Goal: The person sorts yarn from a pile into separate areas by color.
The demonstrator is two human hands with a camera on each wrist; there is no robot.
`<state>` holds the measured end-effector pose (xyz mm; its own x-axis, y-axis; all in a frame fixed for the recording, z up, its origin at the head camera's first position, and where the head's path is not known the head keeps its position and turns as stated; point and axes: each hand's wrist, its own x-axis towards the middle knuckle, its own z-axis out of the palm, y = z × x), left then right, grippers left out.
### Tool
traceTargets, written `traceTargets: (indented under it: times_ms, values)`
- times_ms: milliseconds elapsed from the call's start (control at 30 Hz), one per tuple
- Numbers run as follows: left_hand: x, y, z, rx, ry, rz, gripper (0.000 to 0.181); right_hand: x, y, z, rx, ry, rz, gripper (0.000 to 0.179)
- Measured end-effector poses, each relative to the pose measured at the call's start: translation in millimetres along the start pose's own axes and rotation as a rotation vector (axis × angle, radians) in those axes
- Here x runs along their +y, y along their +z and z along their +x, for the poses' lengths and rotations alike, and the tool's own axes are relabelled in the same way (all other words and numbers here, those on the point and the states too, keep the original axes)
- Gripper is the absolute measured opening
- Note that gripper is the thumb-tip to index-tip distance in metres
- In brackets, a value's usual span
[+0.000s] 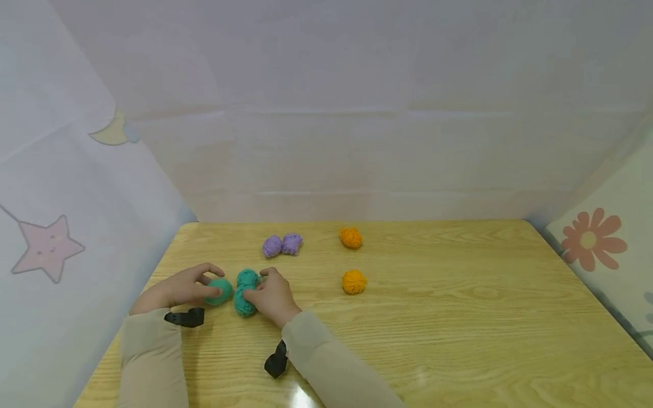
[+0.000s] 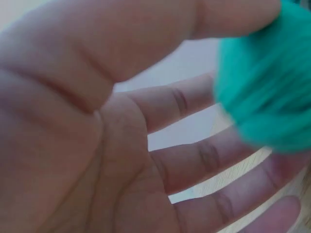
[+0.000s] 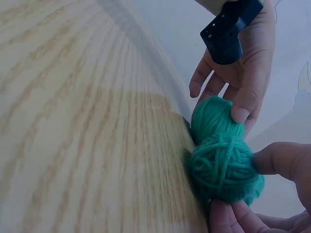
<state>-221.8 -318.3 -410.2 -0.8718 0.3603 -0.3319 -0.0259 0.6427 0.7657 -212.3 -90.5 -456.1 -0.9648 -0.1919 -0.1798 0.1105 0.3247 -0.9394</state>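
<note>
On the left part of the table, my left hand holds a green yarn ball between its thumb and fingers. That same ball shows up close in the left wrist view, thumb on top and fingers spread beneath. Just to its right lie two more green yarn balls, a farther one and a nearer one, side by side. My right hand grips this pair from the right. In the right wrist view its thumb and fingers pinch a green ball close over the table surface.
Two purple yarn balls sit together toward the back of the wooden table. An orange yarn ball lies near the back edge, with another orange ball in front of it. Printed cloth hangs around the table. Black wrist cameras are strapped on.
</note>
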Motion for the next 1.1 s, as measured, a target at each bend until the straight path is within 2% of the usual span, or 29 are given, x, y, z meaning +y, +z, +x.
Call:
traceTargets:
  times_ms: [233,500,633,833,967,1100]
  values:
    - [0.8,-0.6,1.8,0.074,0.02,0.115,0.056,1,-1,-3.2,-0.001,-0.029,-0.042,0.055]
    - [9.2,2.0,6.0,0.213,0.11,0.228,0.042,3,-3,-5.4,-0.007,-0.049,-0.047,0.046]
    - [14.4,3.7,8.4,0.276,0.158,0.262,0.042,7,-4,-3.6,-0.023,-0.05,-0.03,0.042]
    - [23.4,5.1,8.5,0.331,0.189,0.295,0.041,11,-13,-1.3,-0.109,-0.047,0.036,0.042]
    - [33.9,7.3,5.6,0.338,0.204,0.301,0.04,11,-25,-3.7,-0.185,-0.028,0.091,0.043]
    - [41.3,8.6,1.4,0.337,0.2,0.303,0.04,7,-39,-8.1,-0.227,-0.03,0.088,0.042]
